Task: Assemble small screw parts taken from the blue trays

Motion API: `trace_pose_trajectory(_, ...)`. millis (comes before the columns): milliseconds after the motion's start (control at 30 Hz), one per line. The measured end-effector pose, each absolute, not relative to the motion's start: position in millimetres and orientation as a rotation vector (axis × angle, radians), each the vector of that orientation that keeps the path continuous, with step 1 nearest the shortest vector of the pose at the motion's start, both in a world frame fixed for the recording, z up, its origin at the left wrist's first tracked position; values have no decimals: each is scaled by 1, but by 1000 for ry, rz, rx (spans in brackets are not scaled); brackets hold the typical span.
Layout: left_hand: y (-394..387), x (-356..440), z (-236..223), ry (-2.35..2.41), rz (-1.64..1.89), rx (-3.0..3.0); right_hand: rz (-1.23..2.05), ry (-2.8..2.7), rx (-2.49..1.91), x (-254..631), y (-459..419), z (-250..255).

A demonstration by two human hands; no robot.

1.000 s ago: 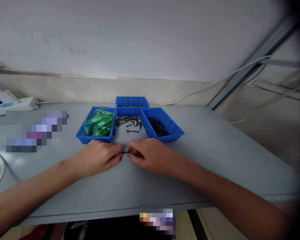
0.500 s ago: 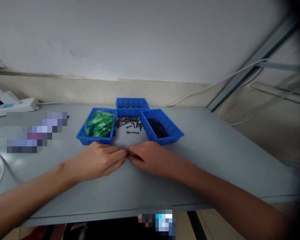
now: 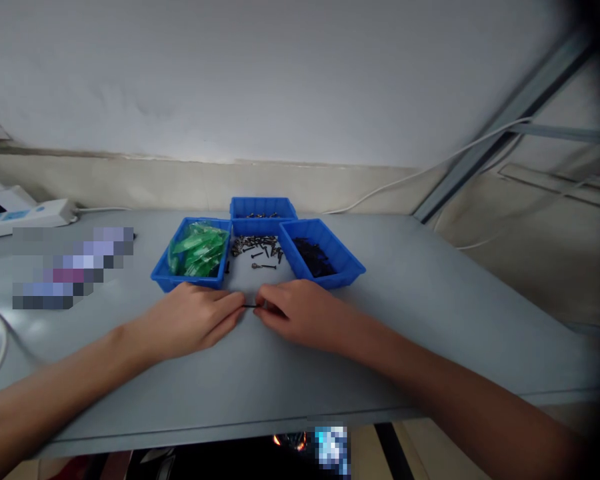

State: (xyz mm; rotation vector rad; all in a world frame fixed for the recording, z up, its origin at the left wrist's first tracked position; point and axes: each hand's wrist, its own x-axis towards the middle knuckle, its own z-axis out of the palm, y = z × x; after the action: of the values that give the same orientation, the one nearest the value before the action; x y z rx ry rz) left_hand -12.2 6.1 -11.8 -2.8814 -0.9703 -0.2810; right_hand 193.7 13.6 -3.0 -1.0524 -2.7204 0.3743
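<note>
A thin black screw (image 3: 250,306) spans the small gap between my two hands, just above the grey table. My left hand (image 3: 196,320) pinches one end of it between thumb and fingers. At the other end, my right hand (image 3: 300,310) is closed in a pinch too, and its fingertips hide that end. Beyond the hands lies a loose pile of small dark screws and metal pieces (image 3: 256,247). Nearer to me, one screw with a light metal piece at its end (image 3: 264,267) lies apart from the pile.
Left of the pile stands a blue bin (image 3: 161,277) with green plastic packets (image 3: 200,250). A right-hand blue bin (image 3: 347,253) holds black screws (image 3: 314,257), and a rear blue bin (image 3: 263,204) has small metallic parts. A white power strip (image 3: 50,213) lies far left, near a blurred-out object (image 3: 75,267).
My left hand has shifted slightly left, away from my right hand, so the hands no longer meet. The dark screw shaft now shows between them.
</note>
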Motion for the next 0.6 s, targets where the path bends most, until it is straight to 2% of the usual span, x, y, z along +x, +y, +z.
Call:
trace_pose_trajectory(300,5,-10,-14,-1013,-241,-3002,626,-2636,-933,193,12,0)
trace_pose_trajectory(600,7,-9,-16,-974,-239,-2982,546,-2642,-972,193,12,2)
